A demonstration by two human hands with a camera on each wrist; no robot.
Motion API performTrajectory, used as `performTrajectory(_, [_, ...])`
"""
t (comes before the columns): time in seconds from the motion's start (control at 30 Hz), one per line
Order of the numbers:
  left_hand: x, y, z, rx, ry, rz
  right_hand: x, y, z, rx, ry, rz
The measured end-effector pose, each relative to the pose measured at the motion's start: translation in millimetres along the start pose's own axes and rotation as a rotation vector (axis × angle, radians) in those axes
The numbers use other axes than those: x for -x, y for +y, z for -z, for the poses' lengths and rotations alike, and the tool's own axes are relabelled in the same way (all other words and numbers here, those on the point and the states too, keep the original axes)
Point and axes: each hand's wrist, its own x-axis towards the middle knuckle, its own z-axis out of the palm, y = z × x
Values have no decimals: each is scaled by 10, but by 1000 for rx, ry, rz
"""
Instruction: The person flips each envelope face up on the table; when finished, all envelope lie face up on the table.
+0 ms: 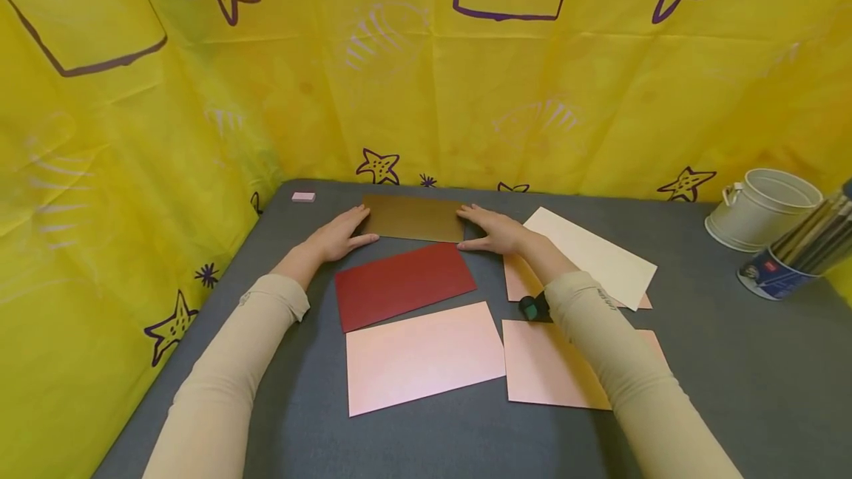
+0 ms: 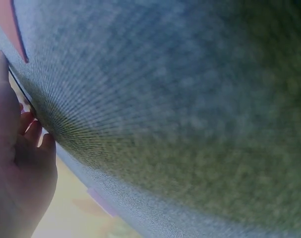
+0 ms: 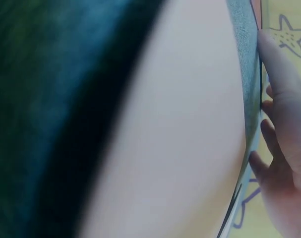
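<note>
head cam: bright, even light, glare on the pink card [image 1: 426, 361], brown card [image 1: 413, 219] darker toward its far edge, diffuse shadows on the tabletop [image 1: 399, 449] beside both sleeves [image 1: 220, 383]. left wrist: dim, blue-green cast, tabletop grain smeared into radial streaks, yellow cloth [image 2: 66, 198] washed out lower left. right wrist: dark blur at left, pale card [image 3: 190, 99] soft-edged there, cloth hazy

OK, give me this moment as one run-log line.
left grip: touching brown rectangular sheet, left end | right grip: touching its right end | nearer side: red rectangular sheet, then pink rectangular sheet
</note>
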Motion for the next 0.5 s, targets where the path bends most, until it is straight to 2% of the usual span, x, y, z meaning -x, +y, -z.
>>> performTrajectory(0.23, [6, 3, -13, 11, 6, 15, -8, -10, -4, 42, 10, -10])
performTrajectory(0.5, [13, -3, -16, 9, 7, 25, -2, -20, 9, 97, 12, 25])
